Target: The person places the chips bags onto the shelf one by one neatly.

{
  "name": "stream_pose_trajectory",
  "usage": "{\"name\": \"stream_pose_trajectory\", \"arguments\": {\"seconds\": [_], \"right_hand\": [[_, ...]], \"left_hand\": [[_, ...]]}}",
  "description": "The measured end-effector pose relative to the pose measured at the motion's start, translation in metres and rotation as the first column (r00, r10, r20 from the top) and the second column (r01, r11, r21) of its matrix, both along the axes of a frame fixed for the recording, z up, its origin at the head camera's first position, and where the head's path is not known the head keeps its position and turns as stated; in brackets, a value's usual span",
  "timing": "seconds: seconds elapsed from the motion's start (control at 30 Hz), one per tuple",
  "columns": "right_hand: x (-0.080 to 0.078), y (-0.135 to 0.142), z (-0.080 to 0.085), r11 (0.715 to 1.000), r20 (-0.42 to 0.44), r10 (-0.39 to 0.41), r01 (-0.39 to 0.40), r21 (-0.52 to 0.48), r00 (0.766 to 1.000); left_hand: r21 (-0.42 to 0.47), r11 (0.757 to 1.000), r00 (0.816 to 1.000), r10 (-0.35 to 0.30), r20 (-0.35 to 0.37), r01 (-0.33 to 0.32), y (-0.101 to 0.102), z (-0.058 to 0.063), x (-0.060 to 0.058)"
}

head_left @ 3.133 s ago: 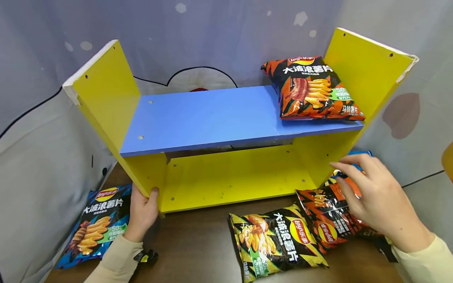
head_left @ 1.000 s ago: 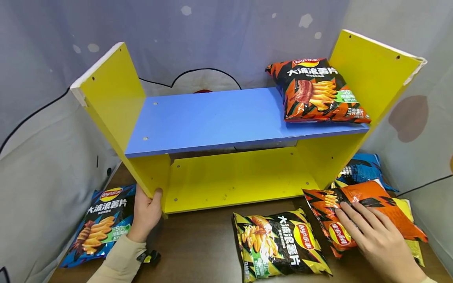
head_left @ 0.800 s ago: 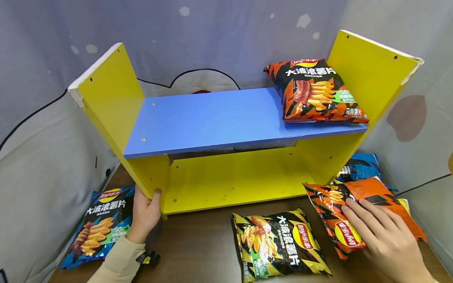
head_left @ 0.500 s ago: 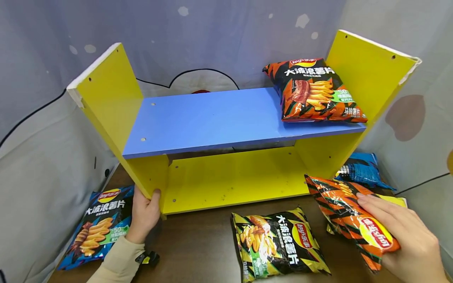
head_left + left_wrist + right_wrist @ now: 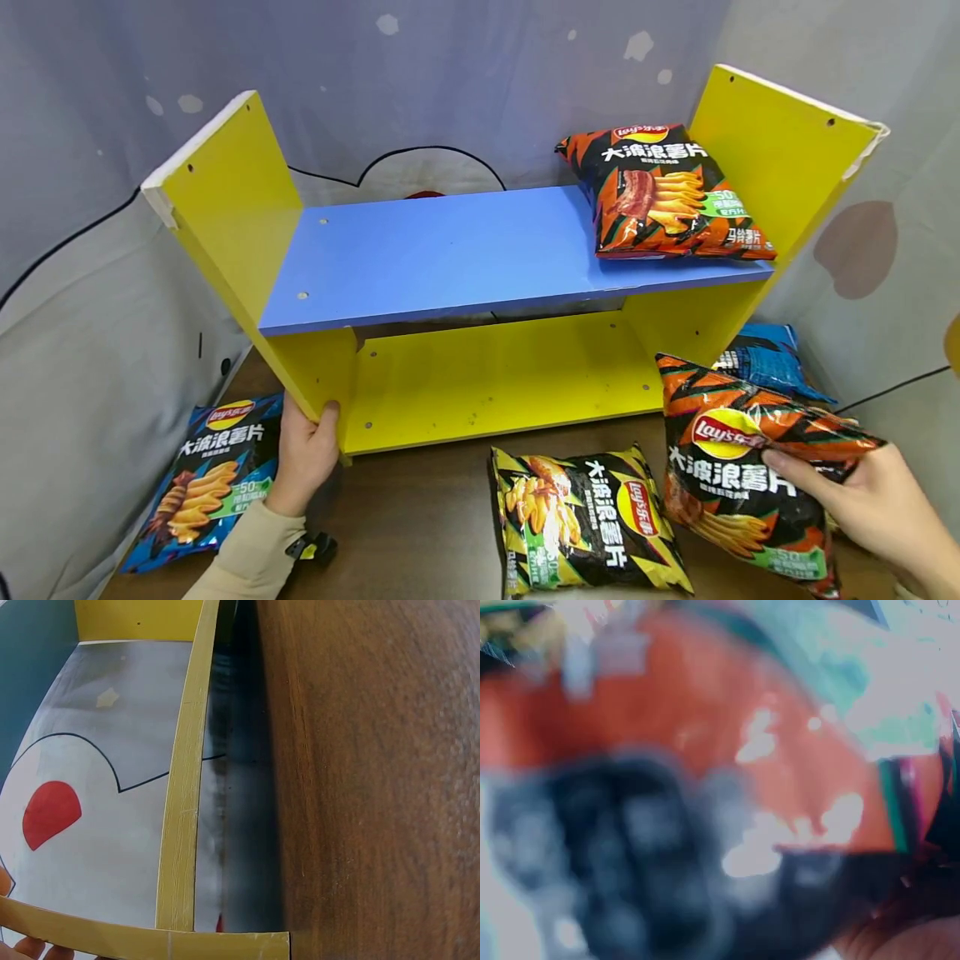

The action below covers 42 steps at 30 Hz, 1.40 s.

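At the right of the head view my right hand [image 5: 862,500] grips an orange-and-black chip bag [image 5: 738,475], thumb across its front. The bag is tilted, its printed front facing the camera. In the right wrist view the bag's orange back [image 5: 705,712] fills the picture, blurred. My left hand [image 5: 306,454] holds the lower left side panel of a yellow-and-blue shelf [image 5: 450,250], thumb on the inner face. Fingertips [image 5: 30,946] show at the panel's edge in the left wrist view. Another orange-and-black chip bag [image 5: 660,196] leans on the right side of the blue board.
A yellow-and-black chip bag [image 5: 585,517] lies on the brown table [image 5: 405,533] before the shelf. One blue bag [image 5: 213,483] lies left of the shelf, another blue bag [image 5: 772,358] behind the held one. Patterned cloth [image 5: 450,83] hangs behind.
My right hand came down onto the orange-and-black chip bag, took hold of it, lifted it and turned its front toward the camera. My left hand stays on the shelf panel.
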State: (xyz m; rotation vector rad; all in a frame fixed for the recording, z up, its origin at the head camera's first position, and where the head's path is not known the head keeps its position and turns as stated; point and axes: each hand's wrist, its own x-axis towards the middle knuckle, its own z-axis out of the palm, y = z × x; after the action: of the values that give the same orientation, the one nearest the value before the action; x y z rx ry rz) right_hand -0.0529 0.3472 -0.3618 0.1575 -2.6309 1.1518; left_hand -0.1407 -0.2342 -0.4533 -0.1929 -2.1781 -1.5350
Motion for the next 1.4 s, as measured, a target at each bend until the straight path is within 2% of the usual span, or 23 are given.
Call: {"name": "stream_pose_trajectory", "arguments": {"seconds": [0.13,0.27,0.33,0.4,0.43,0.57,0.7,0.8,0.9,1.0,1.13,1.27,1.4], "right_hand": [[-0.019,0.018,-0.004,0.997,0.197,0.044,-0.031,-0.070,0.979],[-0.033,0.027,-0.010,0.990,0.361,0.057,-0.006,-0.143,0.931],[-0.038,0.027,-0.013,0.991,0.425,0.038,0.019,-0.129,0.904],[-0.042,0.025,-0.016,0.996,0.454,0.015,0.028,-0.088,0.891],[-0.043,0.024,-0.018,0.998,0.458,-0.004,0.035,-0.060,0.889],[-0.048,0.019,-0.027,0.997,0.422,-0.058,0.029,0.075,0.905],[-0.053,0.013,-0.037,0.979,0.390,-0.088,0.007,0.205,0.917],[-0.051,0.009,-0.041,0.968,0.364,-0.095,0.000,0.252,0.926],[-0.045,0.004,-0.040,0.959,0.322,-0.102,0.008,0.282,0.941],[-0.035,-0.001,-0.036,0.942,0.252,-0.142,0.052,0.332,0.957],[-0.020,-0.008,-0.033,0.910,0.205,-0.203,0.108,0.400,0.957],[-0.008,-0.015,-0.034,0.891,0.309,-0.236,0.078,0.447,0.921],[0.001,-0.019,-0.043,0.887,0.437,-0.265,0.040,0.460,0.860]], "left_hand": [[-0.004,1.000,1.000,0.004,-0.006,-0.004,-0.001,0.000,0.000],[-0.001,1.000,1.000,0.000,0.005,0.000,-0.001,0.000,0.000],[0.000,1.000,1.000,-0.002,0.007,0.002,-0.001,0.000,0.000],[0.001,1.000,1.000,-0.001,0.008,0.001,-0.001,-0.001,0.000],[0.002,1.000,1.000,-0.002,0.006,0.002,0.000,0.000,0.000],[0.006,1.000,1.000,-0.002,0.007,0.002,0.000,0.000,-0.001],[0.010,1.000,1.000,0.002,0.011,-0.002,0.000,0.000,0.000],[0.016,1.000,1.000,0.000,0.012,0.000,0.000,0.000,0.000],[0.024,1.000,1.000,-0.005,0.014,0.005,0.000,0.000,0.000],[0.032,0.999,1.000,-0.012,0.013,0.011,0.000,0.000,0.000],[0.033,0.999,1.000,-0.013,0.006,0.013,0.000,-0.001,-0.001],[0.030,1.000,1.000,-0.010,0.008,0.010,-0.001,-0.001,-0.001],[0.021,1.000,1.000,0.003,0.022,-0.003,0.000,0.000,0.001]]}}
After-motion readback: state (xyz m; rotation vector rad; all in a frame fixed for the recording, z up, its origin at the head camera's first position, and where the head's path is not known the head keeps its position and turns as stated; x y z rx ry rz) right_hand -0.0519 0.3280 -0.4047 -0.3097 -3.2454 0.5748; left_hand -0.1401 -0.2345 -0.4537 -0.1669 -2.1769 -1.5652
